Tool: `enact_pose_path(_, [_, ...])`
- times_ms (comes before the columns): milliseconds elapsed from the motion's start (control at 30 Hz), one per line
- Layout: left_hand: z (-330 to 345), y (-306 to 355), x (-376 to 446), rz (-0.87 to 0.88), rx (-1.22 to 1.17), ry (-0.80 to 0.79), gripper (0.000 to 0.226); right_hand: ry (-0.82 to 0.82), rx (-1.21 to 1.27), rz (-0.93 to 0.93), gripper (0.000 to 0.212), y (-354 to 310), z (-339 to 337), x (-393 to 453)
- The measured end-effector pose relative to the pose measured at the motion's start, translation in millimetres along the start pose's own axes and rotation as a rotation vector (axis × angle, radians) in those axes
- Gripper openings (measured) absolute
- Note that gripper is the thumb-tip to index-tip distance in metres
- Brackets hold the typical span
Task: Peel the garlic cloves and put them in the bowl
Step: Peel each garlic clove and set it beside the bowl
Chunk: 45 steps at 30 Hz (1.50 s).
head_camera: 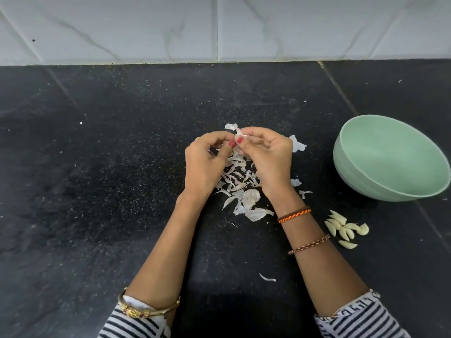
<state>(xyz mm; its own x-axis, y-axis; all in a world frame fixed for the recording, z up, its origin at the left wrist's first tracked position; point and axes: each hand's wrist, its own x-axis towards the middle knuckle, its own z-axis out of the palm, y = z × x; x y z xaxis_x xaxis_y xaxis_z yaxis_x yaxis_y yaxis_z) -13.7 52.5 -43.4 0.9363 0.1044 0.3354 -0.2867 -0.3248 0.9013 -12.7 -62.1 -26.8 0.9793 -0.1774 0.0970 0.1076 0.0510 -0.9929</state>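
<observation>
My left hand (203, 164) and my right hand (266, 157) meet above the black counter, fingertips together. Between them they pinch a small garlic clove (238, 135) with papery skin sticking up from it. Below the hands lies a heap of white garlic skins (240, 189). Several peeled cloves (344, 229) lie in a cluster on the counter to the right of my right forearm. A pale green bowl (390, 189) stands at the right, tilted toward me, and its visible inside holds nothing.
The black speckled counter (109, 167) runs back to a white marble-tiled wall (219, 28). Stray bits of skin (267, 278) lie near my forearms and around the heap.
</observation>
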Motion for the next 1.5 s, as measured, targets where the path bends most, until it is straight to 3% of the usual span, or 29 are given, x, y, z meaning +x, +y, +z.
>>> enact_pose_path(467, [-3.2, -5.2, 1.9, 0.148, 0.064, 0.034, 0.014, -0.056, 0.033, 0.091, 0.01, 1.5, -4.0, 4.5])
enact_pose_path(800, [-2.5, 3.2, 0.4, -0.055, -0.045, 0.029, 0.008, -0.179, -0.172, -0.12, 0.017, 5.3, -7.2, 5.3])
enact_pose_path(1033, [-5.0, 5.3, 0.4, -0.105, -0.154, -0.014, 0.008, -0.109, -0.507, -0.53, 0.013, 14.9, -6.1, 5.8])
enact_pose_path(1233, [-4.5, 1.2, 1.1, -0.095, -0.216, -0.019, 0.008, -0.062, -0.671, -0.677, 0.022, 15.6, -3.9, 5.7])
enact_pose_path(1400, [-2.5, 2.5, -0.9, -0.123, -0.305, -0.05, 0.015, -0.017, -0.73, -0.713, 0.027, 18.3, -3.4, 6.0])
enact_pose_path(1500, [-1.0, 9.0, -1.7, -0.171, -0.337, -0.056, 0.017, -0.027, -0.613, -0.593, 0.022, 18.2, -4.0, 7.1])
